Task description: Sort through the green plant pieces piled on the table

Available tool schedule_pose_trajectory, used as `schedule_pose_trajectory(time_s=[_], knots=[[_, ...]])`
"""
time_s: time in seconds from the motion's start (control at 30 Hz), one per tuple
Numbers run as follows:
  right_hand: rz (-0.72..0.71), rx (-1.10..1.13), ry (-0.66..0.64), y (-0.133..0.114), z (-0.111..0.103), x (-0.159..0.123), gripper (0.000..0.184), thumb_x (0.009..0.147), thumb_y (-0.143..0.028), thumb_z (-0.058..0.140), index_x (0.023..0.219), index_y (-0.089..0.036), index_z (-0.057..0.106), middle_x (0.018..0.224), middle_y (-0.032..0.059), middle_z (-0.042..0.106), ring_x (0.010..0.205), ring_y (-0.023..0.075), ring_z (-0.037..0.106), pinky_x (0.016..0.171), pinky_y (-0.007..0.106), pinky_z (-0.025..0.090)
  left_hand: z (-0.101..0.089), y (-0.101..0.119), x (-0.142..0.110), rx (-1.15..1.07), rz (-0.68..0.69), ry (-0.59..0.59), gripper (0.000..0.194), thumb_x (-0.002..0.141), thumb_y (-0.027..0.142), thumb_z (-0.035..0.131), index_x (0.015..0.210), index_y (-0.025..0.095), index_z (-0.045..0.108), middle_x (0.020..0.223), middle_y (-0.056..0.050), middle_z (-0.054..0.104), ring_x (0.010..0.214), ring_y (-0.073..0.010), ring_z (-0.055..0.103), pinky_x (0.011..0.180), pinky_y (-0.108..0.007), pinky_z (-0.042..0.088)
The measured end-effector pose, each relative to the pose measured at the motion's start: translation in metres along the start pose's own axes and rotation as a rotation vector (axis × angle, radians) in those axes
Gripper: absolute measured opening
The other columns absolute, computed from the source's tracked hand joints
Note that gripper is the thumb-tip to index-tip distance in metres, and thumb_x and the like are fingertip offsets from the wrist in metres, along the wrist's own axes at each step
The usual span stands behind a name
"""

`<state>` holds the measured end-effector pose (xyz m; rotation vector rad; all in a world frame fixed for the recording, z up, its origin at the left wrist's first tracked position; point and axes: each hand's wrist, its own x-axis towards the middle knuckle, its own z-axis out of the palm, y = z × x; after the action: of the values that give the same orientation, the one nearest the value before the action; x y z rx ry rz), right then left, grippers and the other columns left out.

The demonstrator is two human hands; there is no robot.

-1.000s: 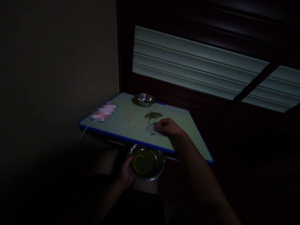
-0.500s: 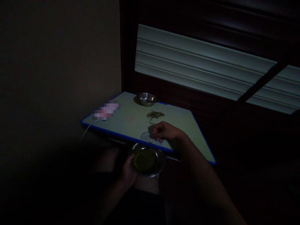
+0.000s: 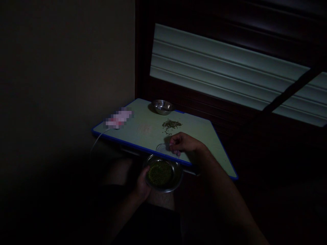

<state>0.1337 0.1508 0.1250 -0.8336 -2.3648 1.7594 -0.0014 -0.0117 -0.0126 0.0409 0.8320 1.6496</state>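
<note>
My left hand (image 3: 143, 183) grips the left rim of a shiny metal bowl (image 3: 178, 177), just below the table's front edge. Small green beans (image 3: 159, 173), mung beans by their look, lie inside that bowl. My right hand (image 3: 183, 143) is over the table near its front edge, fingers curled together; whatever they hold is too small and dark to make out. Under its fingertips lies a clear round disc or lid (image 3: 162, 148), partly covered by the hand. Beyond the hand is a loose pile of similar beans (image 3: 172, 124) on the tabletop.
The pale table (image 3: 201, 129) has a blue edge. A second metal bowl (image 3: 162, 107) stands at its back. A pink blurred object (image 3: 119, 119) with a white cable (image 3: 96, 141) lies on the left. A wall and dark slatted panels rise behind. The room is dim.
The whole view has shifted slightly, so everything appears a little further right. Both hands keep nearly the same pose, the left on the bowl and the right above the clear disc.
</note>
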Motion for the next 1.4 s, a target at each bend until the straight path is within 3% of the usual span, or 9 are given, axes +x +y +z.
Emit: schedule_pose_trajectory(time_s=[0.17,0.23,0.47,0.63,0.77,0.93,1.2,1.4], knots=[[0.011,0.012,-0.023,-0.002,0.003,0.000,0.023,0.066,-0.031,0.074,0.073,-0.015,0.059,0.053,-0.0033,0.062,0.045,0.0090,0.056,0.047,0.022,0.046,-0.004,-0.003,0.002,0.017,0.006,-0.017,0.031,0.066,0.037,0.068,0.088,0.014,0.072,0.091,-0.010,0.075,0.098,-0.0301,0.065,0.093,-0.042,0.046],[-0.002,0.069,0.033,0.000,0.004,0.000,0.026,0.065,-0.033,0.074,0.071,-0.015,0.056,0.055,-0.0014,0.064,0.045,0.0101,0.057,0.046,0.022,0.046,-0.005,-0.004,0.004,0.020,0.005,-0.019,0.033,0.066,0.037,0.069,0.088,0.014,0.072,0.091,-0.010,0.075,0.099,-0.0298,0.065,0.093,-0.042,0.046],[-0.154,0.298,0.629,0.006,-0.001,0.002,0.033,0.062,-0.038,0.071,0.073,-0.020,0.047,0.057,-0.0010,0.062,0.048,0.0121,0.057,0.043,0.022,0.038,-0.008,-0.002,0.003,0.023,-0.011,-0.002,0.034,0.062,0.037,0.070,0.086,0.014,0.072,0.088,-0.008,0.075,0.097,-0.0290,0.065,0.090,-0.041,0.048],[-0.215,0.126,0.755,0.013,-0.004,0.016,0.033,0.054,-0.033,0.072,0.071,-0.020,0.047,0.059,-0.0045,0.055,0.054,0.0096,0.050,0.053,0.023,0.040,-0.009,-0.001,0.002,0.031,-0.016,0.002,0.035,0.064,0.037,0.070,0.089,0.013,0.072,0.092,-0.010,0.075,0.101,-0.0297,0.064,0.092,-0.040,0.047],[-0.261,-0.053,0.787,0.018,-0.005,0.023,0.028,0.058,-0.034,0.069,0.072,-0.020,0.049,0.068,-0.0020,0.055,0.063,0.0109,0.048,0.062,0.025,0.041,-0.009,-0.002,0.001,0.025,-0.026,-0.003,0.034,0.065,0.036,0.069,0.090,0.013,0.072,0.092,-0.011,0.075,0.100,-0.0303,0.064,0.092,-0.041,0.047],[-0.255,-0.213,0.971,0.025,-0.012,0.021,0.022,0.064,-0.036,0.060,0.076,-0.019,0.054,0.073,0.0015,0.059,0.068,0.0136,0.051,0.066,0.027,0.042,-0.008,-0.001,0.001,0.029,-0.003,-0.008,0.034,0.066,0.035,0.069,0.093,0.014,0.071,0.094,-0.010,0.074,0.104,-0.0308,0.063,0.095,-0.042,0.046],[-0.163,-0.208,1.020,0.038,-0.018,0.023,0.023,0.064,-0.036,0.060,0.077,-0.017,0.060,0.070,0.0013,0.061,0.064,0.0127,0.051,0.063,0.026,0.042,-0.009,0.001,0.002,0.044,-0.021,-0.027,0.033,0.065,0.037,0.068,0.090,0.016,0.071,0.091,-0.010,0.075,0.103,-0.0319,0.063,0.095,-0.044,0.046],[-0.239,-0.200,0.874,0.027,-0.008,0.031,0.025,0.067,-0.037,0.065,0.081,-0.016,0.064,0.074,0.0033,0.065,0.067,0.0142,0.055,0.065,0.028,0.044,-0.009,-0.001,0.004,0.053,-0.014,-0.008,0.032,0.064,0.037,0.069,0.088,0.016,0.071,0.091,-0.009,0.075,0.105,-0.0325,0.063,0.095,-0.045,0.046]])
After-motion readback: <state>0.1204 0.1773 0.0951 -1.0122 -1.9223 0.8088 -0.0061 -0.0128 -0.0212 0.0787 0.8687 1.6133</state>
